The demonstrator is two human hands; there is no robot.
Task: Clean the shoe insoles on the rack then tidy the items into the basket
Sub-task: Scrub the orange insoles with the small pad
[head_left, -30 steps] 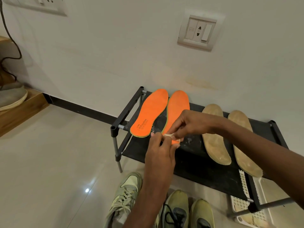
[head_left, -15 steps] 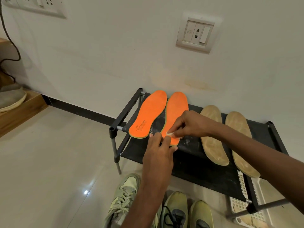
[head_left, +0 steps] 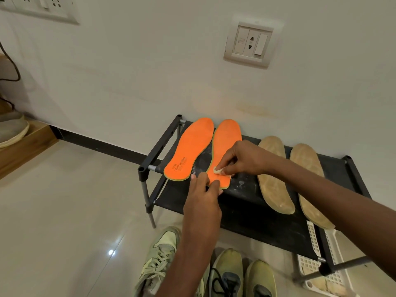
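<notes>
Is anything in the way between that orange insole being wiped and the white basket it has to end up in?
Yes. The basket sits on the floor under the rack's right end, so the shelf covers most of it. The two tan insoles also lie on the rack between the orange insole and that end.

Two orange insoles [head_left: 189, 148] lie side by side at the left of the black rack [head_left: 252, 209], two tan insoles [head_left: 275, 175] lie to their right, and a white slotted basket [head_left: 310, 239] sits below
</notes>
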